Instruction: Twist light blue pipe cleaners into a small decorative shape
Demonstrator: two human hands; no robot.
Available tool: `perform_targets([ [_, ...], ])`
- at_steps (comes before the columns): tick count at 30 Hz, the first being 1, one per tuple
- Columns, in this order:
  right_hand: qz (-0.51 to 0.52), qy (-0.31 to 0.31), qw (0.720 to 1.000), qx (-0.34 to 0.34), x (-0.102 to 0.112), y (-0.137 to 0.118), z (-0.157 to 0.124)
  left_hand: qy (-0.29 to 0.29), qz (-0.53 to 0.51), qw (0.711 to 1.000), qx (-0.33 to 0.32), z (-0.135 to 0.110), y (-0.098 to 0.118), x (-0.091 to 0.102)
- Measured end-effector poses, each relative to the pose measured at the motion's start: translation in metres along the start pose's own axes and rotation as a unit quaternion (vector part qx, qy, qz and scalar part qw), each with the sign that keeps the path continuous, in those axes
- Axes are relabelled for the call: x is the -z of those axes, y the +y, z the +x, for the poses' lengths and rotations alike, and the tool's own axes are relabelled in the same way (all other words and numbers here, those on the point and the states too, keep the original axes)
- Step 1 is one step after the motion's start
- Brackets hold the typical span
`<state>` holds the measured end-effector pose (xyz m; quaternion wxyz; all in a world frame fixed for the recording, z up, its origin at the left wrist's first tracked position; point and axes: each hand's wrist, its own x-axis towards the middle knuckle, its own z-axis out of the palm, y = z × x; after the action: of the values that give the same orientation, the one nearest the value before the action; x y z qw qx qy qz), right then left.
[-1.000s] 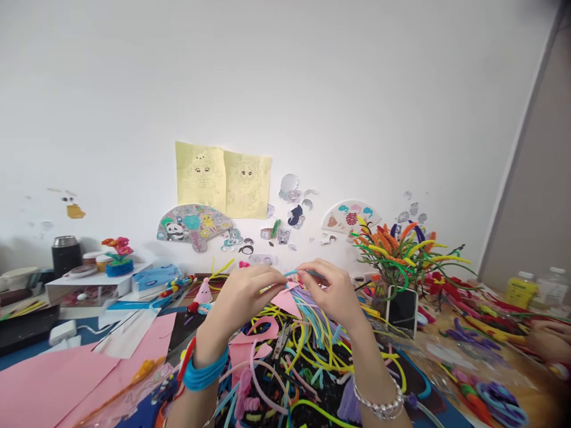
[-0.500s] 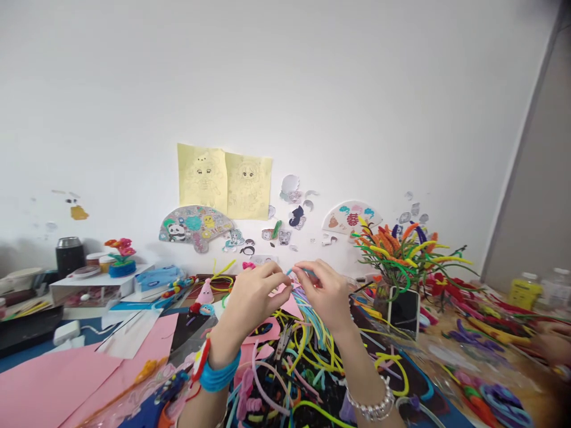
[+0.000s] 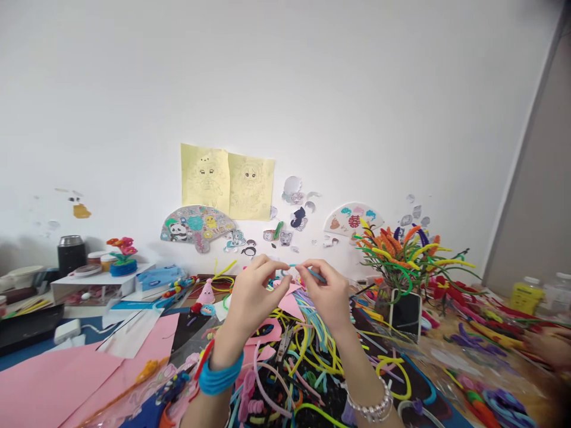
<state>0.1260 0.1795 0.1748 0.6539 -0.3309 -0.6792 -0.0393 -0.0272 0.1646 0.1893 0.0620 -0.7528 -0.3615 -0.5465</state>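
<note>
Both my hands are raised over the middle of the cluttered table. My right hand (image 3: pixel 328 292) pinches a short blue pipe cleaner (image 3: pixel 317 275) between thumb and fingers; one end pokes out towards my left hand. My left hand (image 3: pixel 257 291) has its thumb and index finger apart, the index tip close to that blue end; whether it touches cannot be made out. Below lie many loose pipe cleaners, among them a light blue and purple bundle (image 3: pixel 316 321) and yellow curled ones (image 3: pixel 307 351). Scissors (image 3: pixel 284 345) lie among them.
A vase of pipe-cleaner flowers (image 3: pixel 401 249) stands right, behind a phone (image 3: pixel 405 315). Pink paper sheets (image 3: pixel 57 380) cover the left front. A white box (image 3: pixel 98 285) with a small flower pot (image 3: pixel 122 267) sits back left. Another person's hand (image 3: pixel 551 345) shows at the far right.
My left thumb and index finger have spread apart from their pinch near the blue pipe cleaner. My right hand keeps its grip and has barely moved.
</note>
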Motion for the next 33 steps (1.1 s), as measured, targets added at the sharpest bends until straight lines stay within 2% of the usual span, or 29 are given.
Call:
perform_targets([
  [3,0.031,-0.033,0.998,-0.032,0.007,0.0,0.003,-0.01,-0.028,0.999,-0.016,0.002,-0.002,0.014],
  [7,0.042,-0.076,0.996,-0.027,0.013,0.0,0.005,-0.047,-0.049,0.996,-0.059,0.0,-0.004,0.022],
  [11,0.037,-0.112,0.992,-0.039,0.016,-0.002,0.006,-0.111,-0.007,0.989,-0.096,-0.001,-0.009,0.019],
  [15,0.021,-0.109,0.992,-0.051,0.016,-0.003,0.005,-0.107,0.039,0.989,-0.093,0.0,-0.014,0.01],
  [18,0.0,-0.107,0.993,-0.047,0.015,-0.004,0.004,-0.083,0.056,0.991,-0.09,0.0,-0.016,0.005],
  [28,0.003,-0.115,0.991,-0.062,0.01,-0.006,0.002,0.1,0.032,0.991,-0.085,-0.001,-0.022,-0.014],
  [33,0.006,-0.113,0.992,-0.064,0.007,-0.006,0.001,0.124,0.03,0.989,-0.078,0.0,-0.019,-0.017],
])
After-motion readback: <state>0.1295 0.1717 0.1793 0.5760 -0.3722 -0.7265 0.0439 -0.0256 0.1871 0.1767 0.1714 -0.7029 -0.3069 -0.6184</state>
